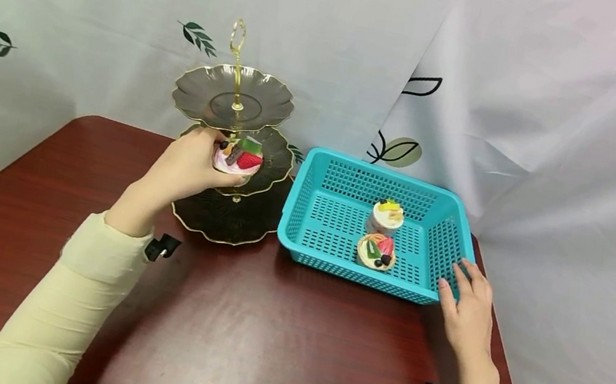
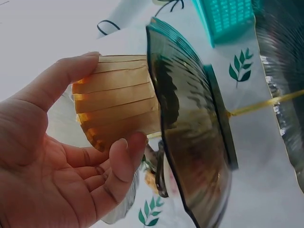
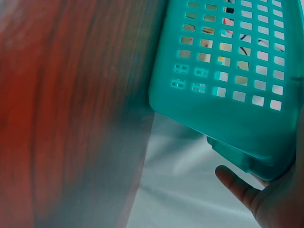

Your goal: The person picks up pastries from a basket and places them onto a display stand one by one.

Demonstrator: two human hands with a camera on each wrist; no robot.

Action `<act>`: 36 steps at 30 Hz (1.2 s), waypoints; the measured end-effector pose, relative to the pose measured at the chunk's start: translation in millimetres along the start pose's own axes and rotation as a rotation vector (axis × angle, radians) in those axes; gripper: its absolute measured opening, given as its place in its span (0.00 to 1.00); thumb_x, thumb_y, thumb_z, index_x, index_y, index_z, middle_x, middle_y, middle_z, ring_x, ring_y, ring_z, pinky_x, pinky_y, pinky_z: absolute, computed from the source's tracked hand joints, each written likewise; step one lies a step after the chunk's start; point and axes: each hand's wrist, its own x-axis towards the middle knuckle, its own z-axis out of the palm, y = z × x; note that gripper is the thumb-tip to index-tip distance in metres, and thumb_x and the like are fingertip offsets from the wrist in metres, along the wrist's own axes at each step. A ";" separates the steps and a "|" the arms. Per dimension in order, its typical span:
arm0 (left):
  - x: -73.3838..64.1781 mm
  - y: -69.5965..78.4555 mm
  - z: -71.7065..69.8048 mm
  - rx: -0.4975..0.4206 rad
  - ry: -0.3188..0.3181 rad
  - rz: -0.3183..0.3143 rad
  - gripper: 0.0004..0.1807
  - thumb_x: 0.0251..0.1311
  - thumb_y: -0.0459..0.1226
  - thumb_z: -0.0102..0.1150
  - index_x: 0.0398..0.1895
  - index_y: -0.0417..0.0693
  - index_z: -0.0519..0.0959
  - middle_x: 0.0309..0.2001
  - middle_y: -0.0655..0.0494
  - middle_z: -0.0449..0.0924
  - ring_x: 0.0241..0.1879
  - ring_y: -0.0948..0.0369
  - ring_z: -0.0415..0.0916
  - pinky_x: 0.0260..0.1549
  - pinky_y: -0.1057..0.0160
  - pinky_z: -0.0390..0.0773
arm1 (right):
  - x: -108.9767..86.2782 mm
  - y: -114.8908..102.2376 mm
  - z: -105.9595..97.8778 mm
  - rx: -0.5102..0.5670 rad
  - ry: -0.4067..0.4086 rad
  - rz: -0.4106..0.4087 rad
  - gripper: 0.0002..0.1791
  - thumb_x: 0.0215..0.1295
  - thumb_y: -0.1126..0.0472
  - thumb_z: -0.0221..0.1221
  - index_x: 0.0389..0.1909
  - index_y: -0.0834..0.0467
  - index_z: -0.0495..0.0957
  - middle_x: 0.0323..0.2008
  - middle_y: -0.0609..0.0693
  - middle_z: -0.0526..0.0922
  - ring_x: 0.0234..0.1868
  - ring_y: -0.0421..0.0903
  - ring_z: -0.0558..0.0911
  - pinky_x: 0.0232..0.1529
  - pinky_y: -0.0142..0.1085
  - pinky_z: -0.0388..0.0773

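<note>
My left hand [image 1: 184,161] holds a cupcake [image 1: 238,160] between thumb and fingers at the middle tier of a three-tier stand [image 1: 232,98]. Pink cream, a strawberry, green fruit and a chocolate piece top it. The left wrist view shows its pleated golden wrapper [image 2: 116,95], with the dark see-through plate [image 2: 194,142] overlapping it. Part of another topped dessert [image 2: 164,175] appears beyond my fingertips there. My right hand [image 1: 472,308] rests at the front right corner of a turquoise basket [image 1: 291,216], fingers loosely bent over the rim; the thumb [image 3: 237,187] is straight and apart from it.
Inside the basket sit a white-topped dessert cup [image 1: 386,219] and a fruit tart [image 1: 376,252]. The stand is left of the basket on a reddish-brown table [image 1: 269,349]. A pale printed curtain [image 1: 339,41] hangs behind and along the right edge.
</note>
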 end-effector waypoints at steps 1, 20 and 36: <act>0.1 -1.4 -0.6 -0.003 0.000 -0.003 0.30 0.44 0.47 0.72 0.44 0.36 0.73 0.40 0.41 0.76 0.41 0.47 0.72 0.39 0.47 0.71 | -0.2 0.2 -0.1 0.000 0.000 0.000 0.29 0.72 0.54 0.48 0.62 0.74 0.66 0.67 0.67 0.62 0.68 0.68 0.57 0.61 0.64 0.57; 3.5 -21.1 1.9 -0.021 -0.002 -0.051 0.32 0.42 0.46 0.73 0.46 0.36 0.72 0.38 0.42 0.76 0.37 0.48 0.73 0.35 0.49 0.70 | -2.2 0.4 -2.2 -0.007 -0.003 0.013 0.29 0.72 0.54 0.49 0.63 0.73 0.66 0.68 0.66 0.62 0.67 0.67 0.57 0.60 0.63 0.58; 5.5 -29.1 9.6 -0.085 -0.003 -0.089 0.35 0.46 0.49 0.71 0.51 0.35 0.72 0.49 0.40 0.73 0.46 0.46 0.71 0.42 0.45 0.70 | -0.7 1.5 0.2 0.001 0.007 -0.008 0.28 0.73 0.54 0.48 0.62 0.73 0.67 0.67 0.66 0.62 0.67 0.67 0.57 0.61 0.63 0.57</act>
